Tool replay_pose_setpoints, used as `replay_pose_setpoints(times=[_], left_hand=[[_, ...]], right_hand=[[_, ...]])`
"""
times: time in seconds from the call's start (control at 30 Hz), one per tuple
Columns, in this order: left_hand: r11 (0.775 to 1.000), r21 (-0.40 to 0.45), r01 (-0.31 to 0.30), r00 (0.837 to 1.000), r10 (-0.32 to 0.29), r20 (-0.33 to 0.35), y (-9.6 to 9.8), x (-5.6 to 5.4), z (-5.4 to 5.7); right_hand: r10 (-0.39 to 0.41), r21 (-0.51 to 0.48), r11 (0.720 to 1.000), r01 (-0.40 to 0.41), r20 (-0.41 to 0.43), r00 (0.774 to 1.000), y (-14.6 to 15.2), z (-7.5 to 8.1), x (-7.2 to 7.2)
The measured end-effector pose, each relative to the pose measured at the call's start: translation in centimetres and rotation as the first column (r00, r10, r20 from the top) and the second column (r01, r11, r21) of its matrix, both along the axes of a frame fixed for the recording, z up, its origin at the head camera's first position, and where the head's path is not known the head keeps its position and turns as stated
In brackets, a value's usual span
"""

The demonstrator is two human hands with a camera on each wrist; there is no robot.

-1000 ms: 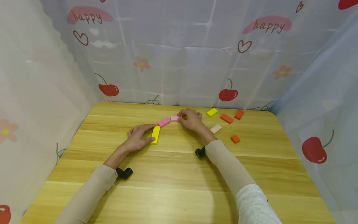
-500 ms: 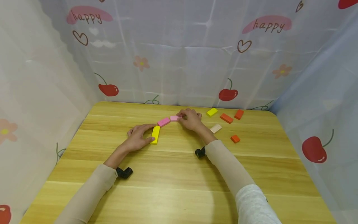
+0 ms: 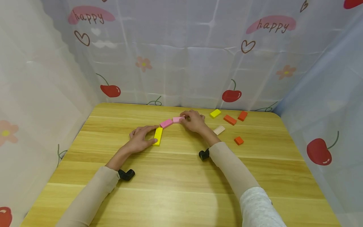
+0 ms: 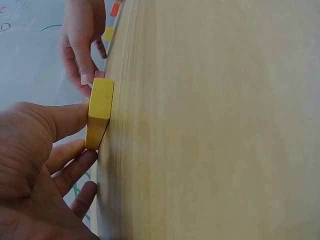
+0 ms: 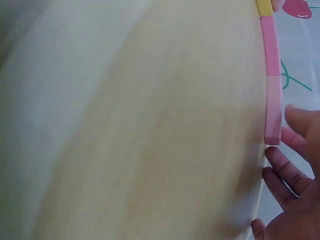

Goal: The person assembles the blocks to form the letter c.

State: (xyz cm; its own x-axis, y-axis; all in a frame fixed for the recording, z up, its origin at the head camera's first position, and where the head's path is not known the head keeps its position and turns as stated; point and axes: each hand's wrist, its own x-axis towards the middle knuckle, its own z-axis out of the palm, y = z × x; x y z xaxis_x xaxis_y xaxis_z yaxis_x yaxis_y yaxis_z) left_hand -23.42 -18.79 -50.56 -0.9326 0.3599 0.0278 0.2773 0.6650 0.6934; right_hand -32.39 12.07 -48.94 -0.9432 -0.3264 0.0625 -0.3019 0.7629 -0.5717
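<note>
The left hand (image 3: 138, 139) holds a yellow block (image 3: 158, 136) lying on the table, its thumb near the close end and its index finger at the far end. Beyond that block lies a darker pink block (image 3: 166, 123), then a light pink block (image 3: 177, 119), forming a curved row. At the light pink block's right end is the right hand (image 3: 194, 121), fingers loosely bent. In the right wrist view its thumb stands slightly apart from the light pink block (image 5: 273, 110), and the fingertips are beside the block's end.
Right of the right hand lie another yellow block (image 3: 215, 113), a plain wooden block (image 3: 219, 130) and orange blocks (image 3: 230, 119). A patterned curtain (image 3: 181, 63) encloses the wooden table (image 3: 170, 189) at the back and sides. Black wrist mounts (image 3: 126, 175) project from both sleeves.
</note>
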Motion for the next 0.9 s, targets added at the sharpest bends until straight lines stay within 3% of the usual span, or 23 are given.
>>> replay_pose_setpoints(times=[0.23, 0.5, 0.67, 0.9], left_hand=[[1.000, -0.011, -0.012, 1.000, 0.012, 0.011, -0.1, 0.2, 0.4], [1.000, -0.009, -0.011, 1.000, 0.011, 0.001, 0.2, 0.0, 0.0], [1.000, -0.016, -0.014, 1.000, 0.014, 0.002, 0.2, 0.0, 0.4], [1.000, -0.014, -0.010, 1.000, 0.010, -0.004, 0.2, 0.2, 0.4]], right_hand=[[0.026, -0.015, 1.000, -0.025, 0.034, 0.999, 0.7, 0.2, -0.2], [0.062, 0.102, 0.992, -0.071, 0.088, 0.994, 2.7, 1.9, 0.9], [0.092, 0.162, 0.981, -0.109, 0.109, 0.990, 5.0, 2.8, 1.8], [0.097, 0.131, 0.986, -0.108, 0.084, 0.992, 9.4, 2.3, 3.1]])
